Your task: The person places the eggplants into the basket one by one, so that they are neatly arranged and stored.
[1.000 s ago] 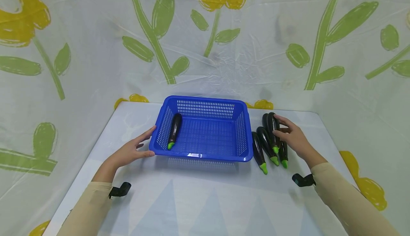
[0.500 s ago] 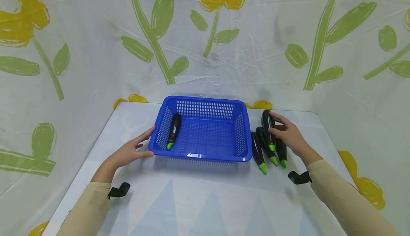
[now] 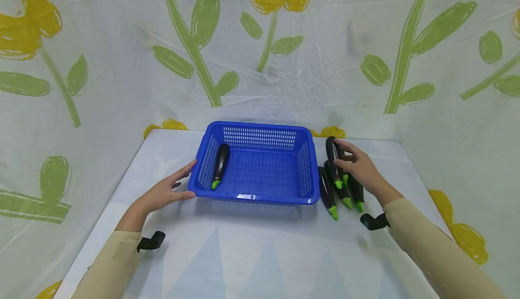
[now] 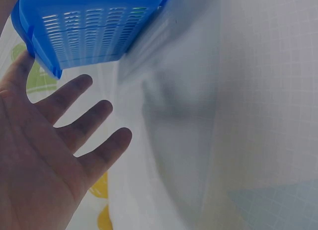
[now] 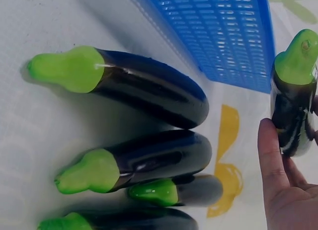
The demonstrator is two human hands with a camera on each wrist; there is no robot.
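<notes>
My right hand (image 3: 360, 166) pinches a dark purple eggplant (image 3: 333, 157) with a green stem end, held above several others. In the right wrist view this eggplant (image 5: 294, 98) stands up between thumb and fingers, apart from the eggplants (image 5: 149, 88) lying on the table. My left hand (image 3: 164, 193) touches the left side of a blue plastic basket (image 3: 255, 197) with straight, spread fingers. From the left wrist the index fingertip (image 4: 22, 63) meets the basket rim. One eggplant (image 3: 221, 166) lies inside the basket along its left wall.
The white table (image 3: 252, 254) has pale blue triangles at its near side. The loose eggplants (image 3: 326, 195) lie close to the basket's right wall. Behind the table hangs a white sheet (image 3: 308, 64) printed with yellow flowers and green leaves.
My right hand has lifted the eggplant off the pile and shifted it left toward the basket, uncovering another eggplant beneath. The left hand and basket stay in place.
</notes>
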